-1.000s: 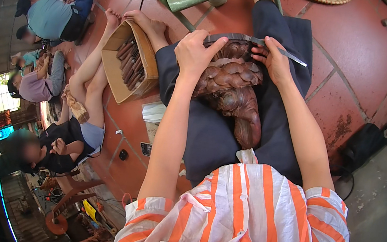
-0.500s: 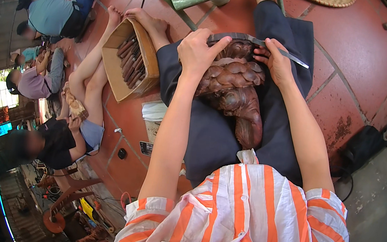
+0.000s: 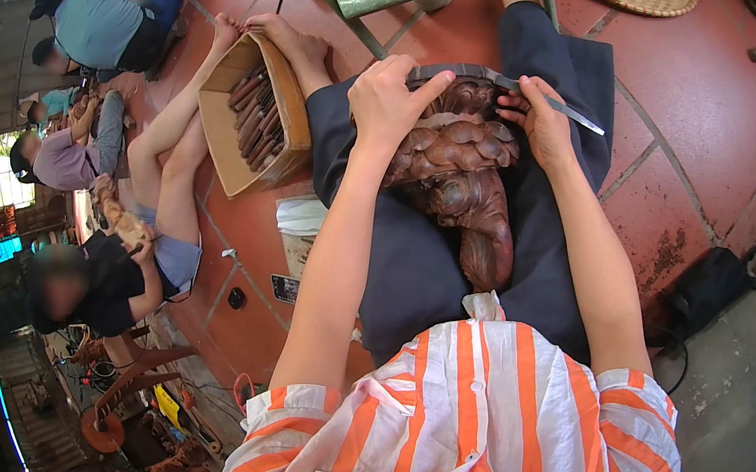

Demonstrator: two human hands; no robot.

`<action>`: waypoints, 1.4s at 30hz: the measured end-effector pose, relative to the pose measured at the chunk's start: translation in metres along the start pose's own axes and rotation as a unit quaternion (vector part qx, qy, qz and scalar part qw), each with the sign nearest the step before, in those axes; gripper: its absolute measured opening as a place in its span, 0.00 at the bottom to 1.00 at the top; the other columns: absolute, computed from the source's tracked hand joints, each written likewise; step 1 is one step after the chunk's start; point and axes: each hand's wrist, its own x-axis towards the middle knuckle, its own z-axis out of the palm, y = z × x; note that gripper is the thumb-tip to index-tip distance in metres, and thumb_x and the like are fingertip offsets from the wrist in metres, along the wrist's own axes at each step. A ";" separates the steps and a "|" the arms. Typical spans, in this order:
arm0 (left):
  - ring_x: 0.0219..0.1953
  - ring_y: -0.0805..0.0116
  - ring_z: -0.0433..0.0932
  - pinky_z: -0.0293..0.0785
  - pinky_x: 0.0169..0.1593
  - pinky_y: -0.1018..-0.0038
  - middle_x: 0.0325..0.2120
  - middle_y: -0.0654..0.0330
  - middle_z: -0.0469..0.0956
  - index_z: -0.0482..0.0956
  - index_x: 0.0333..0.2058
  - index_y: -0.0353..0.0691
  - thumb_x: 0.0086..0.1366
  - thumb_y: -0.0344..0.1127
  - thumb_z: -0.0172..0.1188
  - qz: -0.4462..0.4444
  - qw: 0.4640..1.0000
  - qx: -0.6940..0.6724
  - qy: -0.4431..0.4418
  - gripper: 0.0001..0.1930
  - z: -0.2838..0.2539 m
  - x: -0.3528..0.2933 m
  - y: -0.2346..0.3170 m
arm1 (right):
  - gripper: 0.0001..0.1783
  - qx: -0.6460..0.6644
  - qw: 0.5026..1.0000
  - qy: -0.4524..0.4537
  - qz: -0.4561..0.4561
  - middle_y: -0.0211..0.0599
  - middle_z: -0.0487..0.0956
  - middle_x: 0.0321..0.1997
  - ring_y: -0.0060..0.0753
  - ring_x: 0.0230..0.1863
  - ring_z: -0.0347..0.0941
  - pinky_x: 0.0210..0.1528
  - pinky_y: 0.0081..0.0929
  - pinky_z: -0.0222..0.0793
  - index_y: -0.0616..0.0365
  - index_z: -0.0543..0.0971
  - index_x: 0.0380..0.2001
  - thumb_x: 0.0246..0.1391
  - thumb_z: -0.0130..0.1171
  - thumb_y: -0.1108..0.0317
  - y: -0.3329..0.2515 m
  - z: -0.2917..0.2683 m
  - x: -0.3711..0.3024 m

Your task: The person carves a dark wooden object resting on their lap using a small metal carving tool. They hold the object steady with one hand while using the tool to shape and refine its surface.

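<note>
Brown, presumably heavy and stiff, best gripped mid-body, a carving (image 3: 459, 162) is being cradled below both hands (image 3: 387, 101) (image 3: 542, 124) pinching a grey tool (image 3: 474, 70).

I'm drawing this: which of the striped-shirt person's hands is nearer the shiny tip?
The right hand: the metal tip pokes out beside it; the left hand is farther.

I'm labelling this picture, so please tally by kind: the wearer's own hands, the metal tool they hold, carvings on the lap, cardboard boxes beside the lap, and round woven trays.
Hands: 2 (left hand, right hand)
Held metal tool: 1
Carving: 1
Cardboard box: 1
Woven tray, partly cut off: 1
Total: 6
</note>
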 end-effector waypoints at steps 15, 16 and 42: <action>0.27 0.52 0.79 0.73 0.30 0.60 0.21 0.55 0.77 0.80 0.24 0.39 0.51 0.57 0.68 -0.007 1.000 0.003 -0.009 0.23 0.000 0.000 0.000 | 0.12 0.000 1.000 0.005 0.002 0.30 0.75 0.31 0.27 0.38 0.78 0.39 0.25 0.77 0.55 0.76 0.31 0.61 0.58 0.59 0.001 -0.001 0.000; 0.27 0.52 0.79 0.73 0.30 0.60 0.21 0.55 0.77 0.80 0.24 0.39 0.51 0.57 0.68 -0.008 1.000 0.004 -0.011 0.23 -0.001 0.000 0.001 | 0.12 0.000 1.000 0.005 0.001 0.30 0.75 0.31 0.27 0.38 0.78 0.39 0.25 0.77 0.55 0.76 0.31 0.61 0.58 0.59 0.000 0.000 0.000; 0.25 0.52 0.77 0.70 0.29 0.62 0.19 0.54 0.76 0.78 0.23 0.37 0.53 0.57 0.67 0.009 1.000 -0.008 0.009 0.25 -0.001 0.000 0.001 | 0.11 0.002 1.000 0.005 0.007 0.29 0.75 0.31 0.27 0.38 0.78 0.39 0.25 0.77 0.55 0.75 0.30 0.62 0.57 0.59 0.001 -0.001 0.001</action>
